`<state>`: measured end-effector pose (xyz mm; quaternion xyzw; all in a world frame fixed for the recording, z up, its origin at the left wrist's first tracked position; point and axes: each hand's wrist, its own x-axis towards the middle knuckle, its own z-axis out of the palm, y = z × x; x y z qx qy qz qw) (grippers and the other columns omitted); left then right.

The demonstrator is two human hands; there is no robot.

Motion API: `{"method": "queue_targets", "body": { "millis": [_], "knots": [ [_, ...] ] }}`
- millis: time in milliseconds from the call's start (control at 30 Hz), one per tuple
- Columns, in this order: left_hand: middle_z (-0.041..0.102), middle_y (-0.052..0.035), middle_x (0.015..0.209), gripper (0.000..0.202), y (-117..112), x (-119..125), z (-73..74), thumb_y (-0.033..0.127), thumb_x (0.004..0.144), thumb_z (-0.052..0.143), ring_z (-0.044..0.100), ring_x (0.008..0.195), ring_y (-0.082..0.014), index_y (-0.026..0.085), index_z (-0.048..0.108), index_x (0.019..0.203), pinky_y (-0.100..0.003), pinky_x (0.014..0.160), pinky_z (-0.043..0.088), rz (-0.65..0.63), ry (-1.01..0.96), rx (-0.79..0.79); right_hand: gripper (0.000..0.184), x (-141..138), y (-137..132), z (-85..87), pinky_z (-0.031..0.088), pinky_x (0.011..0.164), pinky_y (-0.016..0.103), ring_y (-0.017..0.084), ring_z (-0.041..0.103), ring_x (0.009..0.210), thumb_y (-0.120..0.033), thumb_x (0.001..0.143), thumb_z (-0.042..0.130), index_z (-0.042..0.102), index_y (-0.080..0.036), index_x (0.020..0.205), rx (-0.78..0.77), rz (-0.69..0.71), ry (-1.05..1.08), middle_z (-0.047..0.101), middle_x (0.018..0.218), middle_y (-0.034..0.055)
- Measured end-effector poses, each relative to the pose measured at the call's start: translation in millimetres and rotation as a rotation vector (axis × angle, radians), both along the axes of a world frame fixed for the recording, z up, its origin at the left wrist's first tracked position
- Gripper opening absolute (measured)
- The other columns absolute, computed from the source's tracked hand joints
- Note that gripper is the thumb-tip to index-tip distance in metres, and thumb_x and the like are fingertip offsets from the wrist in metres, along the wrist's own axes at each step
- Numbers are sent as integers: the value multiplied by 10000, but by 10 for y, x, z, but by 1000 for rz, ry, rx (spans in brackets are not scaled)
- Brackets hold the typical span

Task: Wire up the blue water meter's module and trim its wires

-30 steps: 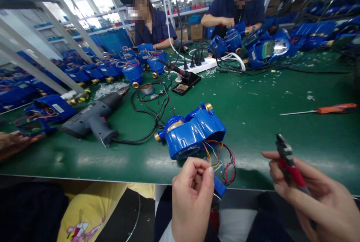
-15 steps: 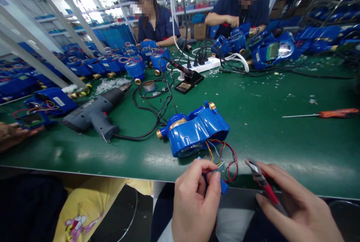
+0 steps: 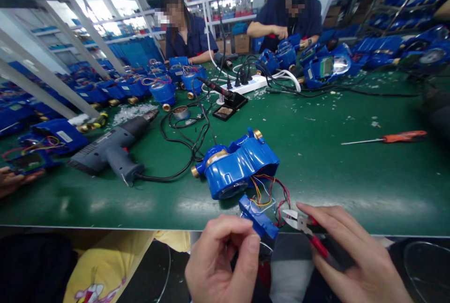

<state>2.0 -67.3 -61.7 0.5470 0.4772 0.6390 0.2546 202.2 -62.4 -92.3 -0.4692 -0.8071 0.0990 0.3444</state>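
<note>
My right hand holds diagonal cutters with red handles; their jaws are apart and point left, close to the red wires. With thumb and forefinger pinched together, my left hand is in front of a small blue plastic cover at the bench edge. Whatever that pinch may contain is hidden or too small to make out. Thin yellow, white and red wires run from the cover into a blue water meter with brass ends, which lies on its side just beyond.
On the green bench lie a heat gun, a soldering iron on its stand, a power strip and an orange screwdriver. More meters line the back. Two people work opposite; another person's hand is at left.
My left hand has moved left and toward me, exposing the blue cover. The cutters have shifted left and turned, and their jaws have spread. The whole view has shifted slightly.
</note>
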Motion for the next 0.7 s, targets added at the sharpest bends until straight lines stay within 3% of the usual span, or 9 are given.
{"method": "queue_targets", "body": {
  "millis": [100, 167, 267, 333, 533, 700],
  "knots": [
    [624, 37, 754, 301, 32, -95, 22, -12, 768, 575, 596, 660, -91, 207, 610, 971, -162, 554, 478, -45, 129, 188, 433, 10, 3, -6, 497, 810, 253, 170, 575, 991, -121, 873, 487, 475, -214, 1295, 8, -18, 13, 568, 1084, 62],
    [622, 17, 802, 273, 74, -128, 10, 17, 766, 590, 596, 750, -120, 192, 599, 975, -222, 674, 499, -60, 309, 219, 422, 16, 1, -13, 497, 812, 250, 166, 582, 980, -121, 872, 482, 482, -224, 1281, 11, -39, 29, 574, 1077, 54],
    [611, -27, 951, 255, 134, -113, -41, 104, 801, 622, 582, 921, -168, 203, 585, 1034, -291, 814, 487, -16, 599, 84, 415, 22, -9, -29, 497, 822, 226, 152, 585, 988, -120, 865, 470, 488, -235, 1263, 6, -59, 52, 583, 1072, 40],
    [589, -44, 1016, 255, 160, -81, -76, 136, 828, 610, 573, 978, -188, 222, 577, 1066, -313, 832, 485, -5, 683, -32, 426, 22, -14, -44, 498, 842, 207, 142, 586, 1005, -118, 860, 468, 485, -241, 1267, -2, -56, 63, 589, 1093, 32],
    [584, -22, 915, 96, 214, -31, -71, 129, 852, 556, 576, 897, -173, 210, 595, 820, -289, 781, 466, -119, 589, -223, 457, -2, 1, -89, 540, 819, 228, 166, 629, 993, -99, 816, 474, 489, -239, 1251, -51, 9, 99, 624, 1095, 42],
    [612, -1, 827, 107, 249, -57, -57, 201, 889, 542, 576, 767, -138, 205, 595, 796, -234, 684, 453, -159, 404, -367, 500, -17, 4, -62, 573, 771, 252, 198, 664, 949, -88, 777, 498, 480, -263, 1245, -94, 12, 129, 646, 1075, 43]
  ]
}}
